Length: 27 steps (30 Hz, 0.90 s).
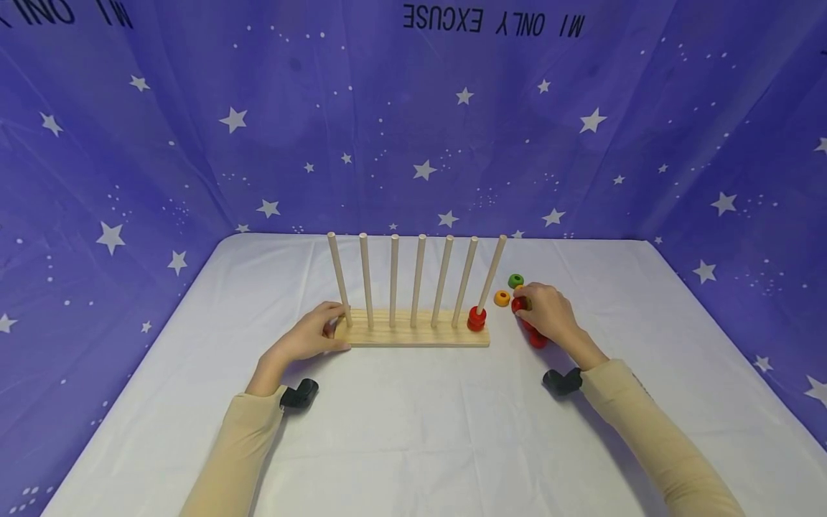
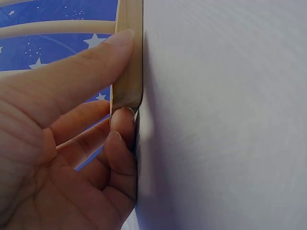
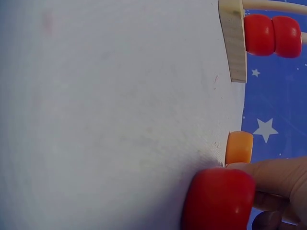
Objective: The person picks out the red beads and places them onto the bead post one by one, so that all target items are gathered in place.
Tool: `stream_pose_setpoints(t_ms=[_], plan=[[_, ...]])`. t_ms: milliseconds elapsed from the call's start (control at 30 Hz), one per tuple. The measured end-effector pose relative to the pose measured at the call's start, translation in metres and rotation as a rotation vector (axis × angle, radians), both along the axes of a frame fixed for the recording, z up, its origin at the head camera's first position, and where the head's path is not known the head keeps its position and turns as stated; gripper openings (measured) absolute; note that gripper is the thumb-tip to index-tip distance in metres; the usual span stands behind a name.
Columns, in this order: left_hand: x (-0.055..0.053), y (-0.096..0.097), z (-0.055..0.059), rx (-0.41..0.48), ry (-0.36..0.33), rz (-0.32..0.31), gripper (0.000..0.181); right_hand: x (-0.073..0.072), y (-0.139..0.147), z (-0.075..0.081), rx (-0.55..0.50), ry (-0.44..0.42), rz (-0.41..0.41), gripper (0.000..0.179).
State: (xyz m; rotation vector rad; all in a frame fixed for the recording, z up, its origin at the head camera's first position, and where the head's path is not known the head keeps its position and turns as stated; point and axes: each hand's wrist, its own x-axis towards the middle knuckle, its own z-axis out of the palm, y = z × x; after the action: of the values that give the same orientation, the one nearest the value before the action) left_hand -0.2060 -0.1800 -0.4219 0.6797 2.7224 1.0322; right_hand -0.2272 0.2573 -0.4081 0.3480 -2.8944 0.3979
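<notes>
Left hand (image 1: 310, 332) gripped the pegged base (image 1: 413, 335), fingers curled; right hand (image 1: 549, 314) pinched a red bead (image 1: 519, 305): steady base, level lift looked wisest!

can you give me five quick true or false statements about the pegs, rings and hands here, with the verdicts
1. The wooden base carries seven pegs. True.
2. The two stacked red rings are on the leftmost peg. False: they are on the rightmost peg.
3. The left grip holds the left end of the wooden base. True.
4. The green ring is on a peg. False: it lies on the white cloth, to the right of the wooden base.
5. The right grip is at the loose red rings. True.
</notes>
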Motion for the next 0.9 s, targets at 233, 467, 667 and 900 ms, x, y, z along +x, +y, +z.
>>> stream_pose_setpoints(t_ms=[233,467,667,900], plan=[[-0.0001,0.0001,0.0016,0.0,-0.003,0.001,0.074,-0.0007,0.0006,-0.0001,-0.007,0.008,-0.002,0.032],[0.0006,-0.0001,0.0012,0.0,-0.006,-0.001,0.074,-0.0004,0.0011,-0.0015,-0.013,0.002,-0.011,0.031],[0.0014,0.0002,0.0007,-0.002,-0.008,0.002,0.073,0.0019,0.0011,-0.0006,-0.019,0.021,-0.008,0.03],[-0.0002,-0.0005,0.0,-0.004,0.003,-0.005,0.073,0.004,0.002,0.0011,-0.021,0.038,-0.028,0.028]])
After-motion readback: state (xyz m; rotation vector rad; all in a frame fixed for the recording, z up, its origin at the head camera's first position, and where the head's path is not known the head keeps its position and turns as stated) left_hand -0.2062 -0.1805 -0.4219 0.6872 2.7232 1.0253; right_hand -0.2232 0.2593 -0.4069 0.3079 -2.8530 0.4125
